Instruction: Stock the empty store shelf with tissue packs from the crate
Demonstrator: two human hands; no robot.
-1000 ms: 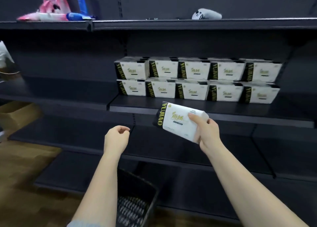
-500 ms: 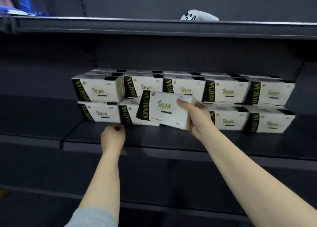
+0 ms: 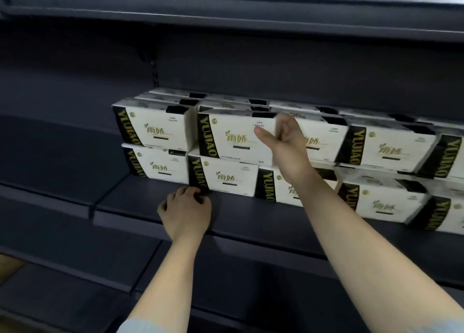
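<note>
On shelf point(image 3: 251, 214), right hand point(image 3: 286, 144) grips one pack point(image 3: 233, 136).

White tissue packs point(image 3: 386, 149) with black YUJIAO bands, two tiers, mid-shelf point(image 3: 140, 202); one pack point(image 3: 233, 139) upright on upper tier, second from left.

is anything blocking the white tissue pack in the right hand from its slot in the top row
Nothing visible does. The right hand already holds the white tissue pack in the top row, on the lower white pack steadied by the left hand.

Tissue packs point(image 3: 384, 149) on shelf point(image 3: 140, 202) — two tiers, seemingly rows behind.
</note>
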